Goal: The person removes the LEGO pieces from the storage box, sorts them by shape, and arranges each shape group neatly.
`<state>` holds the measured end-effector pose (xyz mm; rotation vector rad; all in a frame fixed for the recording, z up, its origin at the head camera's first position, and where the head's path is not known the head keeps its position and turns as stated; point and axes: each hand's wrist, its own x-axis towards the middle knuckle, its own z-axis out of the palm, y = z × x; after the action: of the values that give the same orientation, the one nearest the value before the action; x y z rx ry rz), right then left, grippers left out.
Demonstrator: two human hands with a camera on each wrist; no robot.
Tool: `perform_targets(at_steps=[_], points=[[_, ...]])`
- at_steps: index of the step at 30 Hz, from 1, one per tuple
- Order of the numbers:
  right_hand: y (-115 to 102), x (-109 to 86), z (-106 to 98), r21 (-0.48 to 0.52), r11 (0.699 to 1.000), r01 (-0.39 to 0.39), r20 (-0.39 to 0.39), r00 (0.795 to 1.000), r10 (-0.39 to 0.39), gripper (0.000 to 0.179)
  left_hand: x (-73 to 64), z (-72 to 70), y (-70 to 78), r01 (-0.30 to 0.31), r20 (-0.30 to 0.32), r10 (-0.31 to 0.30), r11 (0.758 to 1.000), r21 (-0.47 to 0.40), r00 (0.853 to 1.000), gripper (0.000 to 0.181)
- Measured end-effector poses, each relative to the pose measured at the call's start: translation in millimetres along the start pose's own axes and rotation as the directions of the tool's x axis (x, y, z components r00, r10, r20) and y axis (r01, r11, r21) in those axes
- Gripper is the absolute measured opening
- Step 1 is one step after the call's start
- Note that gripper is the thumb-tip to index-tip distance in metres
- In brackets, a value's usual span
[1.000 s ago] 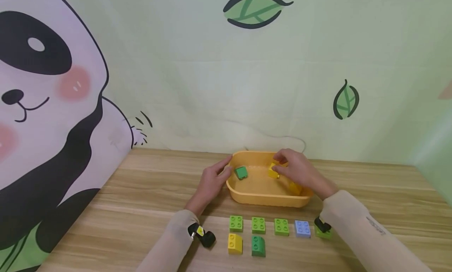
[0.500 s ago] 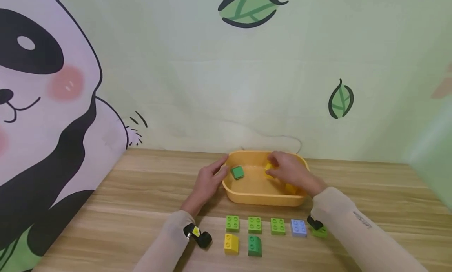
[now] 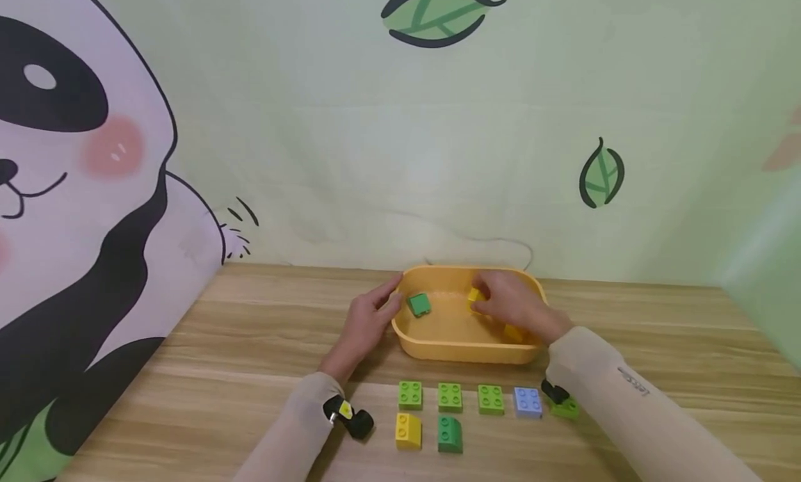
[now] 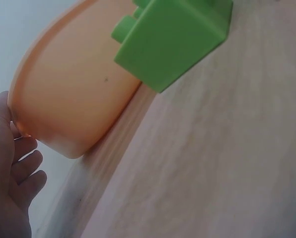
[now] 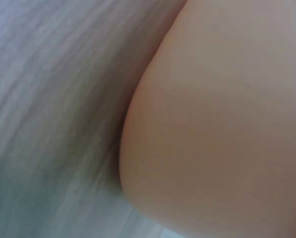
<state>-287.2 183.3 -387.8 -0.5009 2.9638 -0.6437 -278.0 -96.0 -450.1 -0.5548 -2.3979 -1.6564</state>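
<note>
My left hand holds the left rim of an orange plastic bin, thumb at the edge. In the left wrist view its other fingers lie loosely against the bin's outer wall. My right hand reaches inside, pinching a yellow toy brick mostly hidden by the fingers. Another yellow brick lies under that hand, and a dark green brick sits in the bin's left part. In the right wrist view the bin wall fills much of the picture, with neither hand nor brick showing.
Before the bin runs a row of three light green bricks, a blue brick and another green brick partly under the right wrist camera. Nearer stand a yellow sloped brick and a dark green curved one. A printed wall rises behind the table.
The right hand has lowered slightly and its fingers have closed more around the yellow brick. The left hand stays on the bin's rim. The head view has shifted a little to the right.
</note>
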Motion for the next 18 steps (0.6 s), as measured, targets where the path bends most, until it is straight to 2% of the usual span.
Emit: perform_targets(at_steps=[11, 18], points=[[1, -1.5, -2, 0.012, 1.000, 0.017, -0.013, 1.000, -0.017, 0.035, -0.2, 0.7, -1.4, 0.003, -0.012, -0.003, 1.000, -0.025, 1.000, 0.045], [-7, -14.6, -11, 0.091, 0.996, 0.026, -0.038, 0.999, -0.022, 0.038, -0.1, 0.6, -0.5, 0.029, -0.003, -0.029, 0.999, -0.014, 1.000, 0.045]])
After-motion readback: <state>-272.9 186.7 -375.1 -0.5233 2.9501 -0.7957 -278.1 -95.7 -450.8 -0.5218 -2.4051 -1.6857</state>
